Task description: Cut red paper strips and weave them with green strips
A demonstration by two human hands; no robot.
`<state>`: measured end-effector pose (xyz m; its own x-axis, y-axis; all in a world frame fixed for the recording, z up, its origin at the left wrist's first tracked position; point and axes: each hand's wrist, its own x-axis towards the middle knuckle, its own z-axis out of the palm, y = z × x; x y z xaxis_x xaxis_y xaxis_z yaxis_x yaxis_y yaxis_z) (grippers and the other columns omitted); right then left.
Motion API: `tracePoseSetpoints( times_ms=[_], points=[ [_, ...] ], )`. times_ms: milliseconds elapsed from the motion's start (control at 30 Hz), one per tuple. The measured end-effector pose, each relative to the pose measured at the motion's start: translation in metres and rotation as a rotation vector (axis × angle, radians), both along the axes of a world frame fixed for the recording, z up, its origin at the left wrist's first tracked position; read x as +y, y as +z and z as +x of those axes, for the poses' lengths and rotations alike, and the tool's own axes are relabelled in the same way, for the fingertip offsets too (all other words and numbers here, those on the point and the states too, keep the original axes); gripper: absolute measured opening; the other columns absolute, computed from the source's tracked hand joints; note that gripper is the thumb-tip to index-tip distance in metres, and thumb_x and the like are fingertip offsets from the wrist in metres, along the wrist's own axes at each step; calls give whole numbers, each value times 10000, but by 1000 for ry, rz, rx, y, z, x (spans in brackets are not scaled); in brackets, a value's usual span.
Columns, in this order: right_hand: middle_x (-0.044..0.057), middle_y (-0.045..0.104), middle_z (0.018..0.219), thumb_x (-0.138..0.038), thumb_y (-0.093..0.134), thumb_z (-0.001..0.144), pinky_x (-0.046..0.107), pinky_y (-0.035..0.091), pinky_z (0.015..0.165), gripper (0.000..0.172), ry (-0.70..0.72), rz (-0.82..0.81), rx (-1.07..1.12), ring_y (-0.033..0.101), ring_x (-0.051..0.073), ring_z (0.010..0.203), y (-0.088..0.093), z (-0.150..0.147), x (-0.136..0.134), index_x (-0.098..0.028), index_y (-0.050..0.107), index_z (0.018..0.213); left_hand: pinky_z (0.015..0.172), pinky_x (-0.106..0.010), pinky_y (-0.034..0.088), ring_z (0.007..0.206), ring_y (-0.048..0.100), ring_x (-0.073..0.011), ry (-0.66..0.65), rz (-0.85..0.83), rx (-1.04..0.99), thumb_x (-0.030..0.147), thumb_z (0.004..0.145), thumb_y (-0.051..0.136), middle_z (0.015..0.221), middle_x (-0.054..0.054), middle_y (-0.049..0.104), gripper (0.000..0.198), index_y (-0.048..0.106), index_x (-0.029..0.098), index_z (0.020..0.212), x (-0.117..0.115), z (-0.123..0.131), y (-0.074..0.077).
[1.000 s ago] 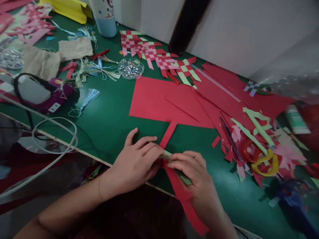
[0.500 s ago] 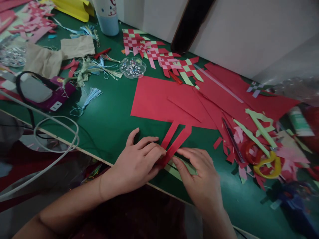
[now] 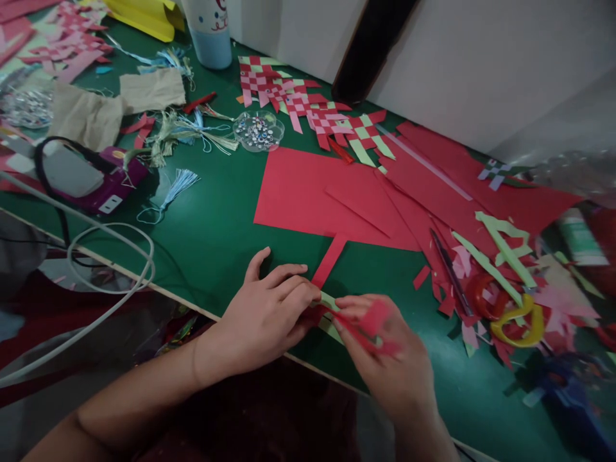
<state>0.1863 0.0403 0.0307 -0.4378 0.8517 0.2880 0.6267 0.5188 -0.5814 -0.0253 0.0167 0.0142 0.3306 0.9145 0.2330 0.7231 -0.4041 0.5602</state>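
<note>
Near the table's front edge, my left hand [image 3: 269, 311] presses red and green paper strips against the table, fingers curled over the place where they cross. From beneath its fingertips one red paper strip [image 3: 330, 262] runs up to the red sheet. My right hand [image 3: 392, 356] pinches a second red paper strip [image 3: 360, 330], which is bent over to the right and blurred by motion. Between the hands, light green paper strips [image 3: 330, 326] show in part. The crossing of the strips is hidden by my left fingers.
Beyond my hands lies a red paper sheet [image 3: 298, 192]. Woven paper fish [image 3: 298, 102] and a dish of small beads [image 3: 258, 131] are behind it. On the right are yellow-handled scissors [image 3: 522, 321], a pen [image 3: 450, 273] and scraps. A purple power strip [image 3: 118, 179] with cables stands left.
The second red strip, which pointed away over the table, is now folded toward the right in my right hand. That hand has closed on it. My left hand stays in place.
</note>
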Motion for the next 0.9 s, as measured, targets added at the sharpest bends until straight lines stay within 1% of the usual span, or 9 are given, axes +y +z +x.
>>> tracePoseSetpoints(
  times_ms=[100,267,400,500,600,667,733,833,900],
  points=[
    [38,738,961,-142,634,851,357,544,789,153,93,15,39,673,205,914,2,5,-3,-248,654,960,1175,-516,69,1266,559,-226,-7,5,8,220,900,613,1059,8,730,176,555,237,1065,0,-1,0],
    [42,745,989,-140,637,847,367,545,796,123,135,-13,25,668,208,934,3,3,-3,-245,635,911,1172,-520,77,1268,557,-226,-9,-9,30,225,903,617,1057,4,729,181,560,237,1075,0,-1,1],
    [53,724,1027,-137,643,849,374,544,819,134,122,28,33,649,212,969,2,1,-3,-246,627,926,1176,-522,70,1271,555,-227,-8,-14,34,217,888,635,1068,9,728,217,558,244,1090,0,0,-1],
    [58,708,1048,-165,627,877,376,539,831,88,52,39,8,633,212,990,0,0,-2,-246,624,911,1178,-520,70,1274,553,-226,-5,-9,23,218,885,636,1062,13,727,218,552,244,1085,0,0,0],
    [59,703,1053,-233,609,910,399,527,853,33,4,35,-49,618,224,1008,-3,-4,0,-247,637,900,1178,-516,73,1279,549,-222,-4,-8,14,223,894,627,1062,18,726,177,549,242,1052,0,0,1],
    [68,700,1042,-288,612,917,418,521,857,63,0,56,-94,602,239,1003,-6,-6,1,-240,652,917,1177,-517,73,1279,548,-222,-2,-16,16,230,904,615,1054,17,727,144,554,243,1034,0,-1,1],
    [80,692,1012,-314,621,913,430,515,853,98,-9,83,-139,584,250,982,-9,-9,2,-226,656,887,1178,-522,72,1279,548,-227,-6,-24,18,236,909,609,1058,10,728,141,560,244,1041,0,-1,2],
    [88,681,983,-277,617,907,436,499,868,104,-18,93,-181,565,255,974,-12,-12,1,-217,655,831,1178,-530,77,1283,545,-230,-12,-25,20,238,918,596,1072,5,728,142,566,243,1056,0,-1,2],
    [84,683,994,-258,600,910,448,487,892,90,-9,88,-197,564,261,993,-12,-14,1,-223,673,871,1178,-530,82,1278,550,-228,-9,-21,21,243,927,588,1069,8,729,128,571,240,1053,0,0,3]
  ],
)
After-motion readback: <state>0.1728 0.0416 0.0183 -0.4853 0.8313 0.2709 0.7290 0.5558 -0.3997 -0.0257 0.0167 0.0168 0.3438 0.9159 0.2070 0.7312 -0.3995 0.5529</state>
